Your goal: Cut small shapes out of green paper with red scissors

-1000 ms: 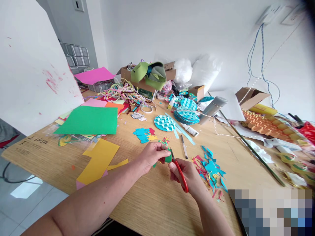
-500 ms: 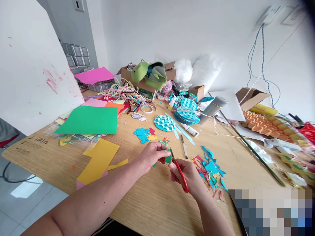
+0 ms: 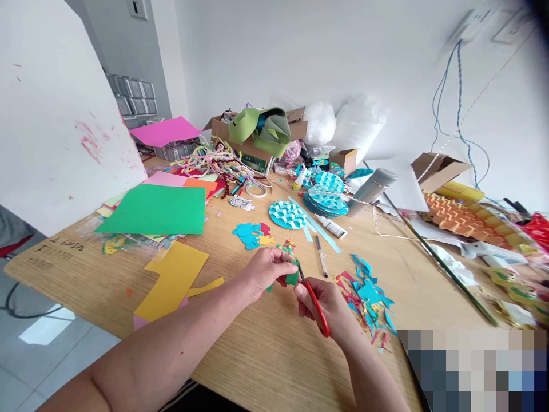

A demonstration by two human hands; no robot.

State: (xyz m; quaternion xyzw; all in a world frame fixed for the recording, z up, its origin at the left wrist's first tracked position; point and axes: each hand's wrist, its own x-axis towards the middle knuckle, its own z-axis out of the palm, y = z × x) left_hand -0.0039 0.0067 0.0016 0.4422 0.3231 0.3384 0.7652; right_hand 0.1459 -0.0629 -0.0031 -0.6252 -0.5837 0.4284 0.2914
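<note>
My left hand (image 3: 263, 272) is closed on a small piece of green paper (image 3: 292, 277), held just above the wooden table (image 3: 266, 355). My right hand (image 3: 328, 306) grips red-handled scissors (image 3: 315, 303), whose blades meet the green piece at its right edge. Both hands are close together near the table's front middle. Colourful paper scraps (image 3: 364, 294) lie just right of my right hand.
A large green sheet (image 3: 156, 210) and yellow paper (image 3: 175, 278) lie to the left. Blue scalloped discs (image 3: 287, 214), a blue paper cut-out (image 3: 249, 234), a pen (image 3: 319, 254), cardboard boxes (image 3: 253, 137) and orange folded paper (image 3: 461, 217) crowd the back and right.
</note>
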